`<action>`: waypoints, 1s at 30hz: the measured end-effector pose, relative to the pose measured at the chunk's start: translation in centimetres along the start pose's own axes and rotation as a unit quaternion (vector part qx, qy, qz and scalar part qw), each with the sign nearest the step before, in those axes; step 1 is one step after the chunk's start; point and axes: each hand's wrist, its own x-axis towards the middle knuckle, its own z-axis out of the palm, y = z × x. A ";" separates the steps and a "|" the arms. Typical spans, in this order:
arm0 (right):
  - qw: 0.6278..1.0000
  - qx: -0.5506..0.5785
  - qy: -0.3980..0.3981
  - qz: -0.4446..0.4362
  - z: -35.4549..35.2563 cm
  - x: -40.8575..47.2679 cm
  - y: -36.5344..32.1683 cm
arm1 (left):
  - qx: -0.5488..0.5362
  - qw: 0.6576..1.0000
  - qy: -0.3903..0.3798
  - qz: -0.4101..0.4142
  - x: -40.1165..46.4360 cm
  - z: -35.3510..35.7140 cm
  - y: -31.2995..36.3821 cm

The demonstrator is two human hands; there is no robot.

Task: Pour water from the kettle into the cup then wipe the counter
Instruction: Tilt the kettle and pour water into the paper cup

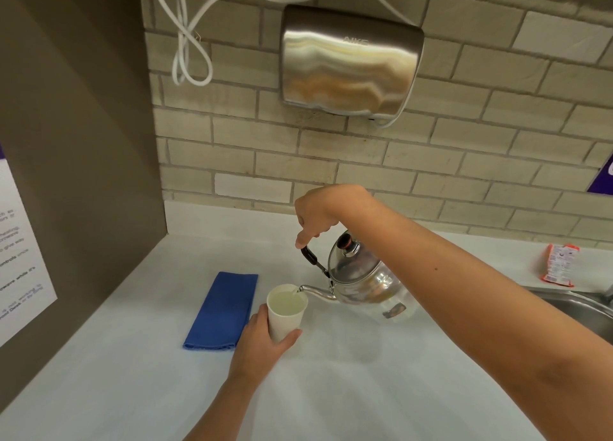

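A steel kettle (361, 279) is tilted to the left above the white counter (331, 391), its spout over the rim of a white paper cup (286, 311). Water runs from the spout into the cup, which holds water close to its rim. My right hand (320, 213) grips the kettle's black handle from above. My left hand (262, 344) wraps around the lower part of the cup, which stands on the counter. A folded blue cloth (220, 311) lies flat just left of the cup.
A steel sink (578, 311) sits at the right edge, with an orange snack packet (559, 264) behind it. A steel hand dryer (350, 62) with a white cord hangs on the brick wall. A brown side panel with a poster (20, 258) closes off the left.
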 end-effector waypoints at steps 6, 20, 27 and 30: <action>1.000 0.001 0.000 0.001 0.0 0.1 0.0 | 0.002 1.000 -0.004 0.000 0.0 0.0 0.0; 0.995 0.095 0.012 0.002 0.9 -1.0 3.8 | 0.002 1.000 -0.006 -0.008 0.1 0.1 -0.1; 0.976 0.186 0.108 0.010 2.5 -0.8 7.6 | 0.006 1.000 -0.005 -0.017 0.1 0.0 -0.1; 0.964 0.211 0.161 0.012 3.3 -0.1 8.4 | 0.000 1.000 -0.011 -0.019 0.1 0.0 -0.1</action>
